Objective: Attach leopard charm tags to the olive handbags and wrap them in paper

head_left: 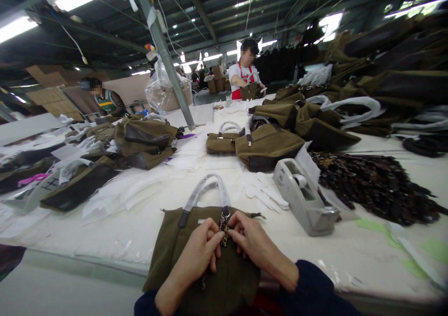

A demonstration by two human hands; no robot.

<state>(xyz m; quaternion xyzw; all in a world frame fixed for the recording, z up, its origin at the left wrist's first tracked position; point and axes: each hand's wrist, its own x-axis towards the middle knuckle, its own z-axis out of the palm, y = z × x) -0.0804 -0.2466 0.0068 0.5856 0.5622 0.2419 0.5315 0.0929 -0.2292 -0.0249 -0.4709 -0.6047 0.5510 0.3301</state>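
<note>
A: Where is the ribbon?
B: Leopard-print ribbon [224, 237], at the foot of the right-hand strap [224, 192] of the olive bag [168, 246]. Bag at the near edge of the surface [105, 239], straps pointing away from the person.

A: Its long axis?
B: Roughly in line with the strap, running from its foot down toward the person, across the bag's face. Exact knot or fold hidden by fingers.

A: Hands?
B: Left hand [200, 247] on the ribbon's left side, thumb and forefinger pinching it. Right hand [252, 236] opposite, thumb and forefinger pinching too, slightly farther up. Thumb tips near each other, ribbon between.

A: Which is nearer?
B: Neither; both touch it. Other fingers curled, partly hidden.

A: Nearby?
B: Tape dispenser [304, 201] beyond the right hand, well apart from the ribbon.
</note>
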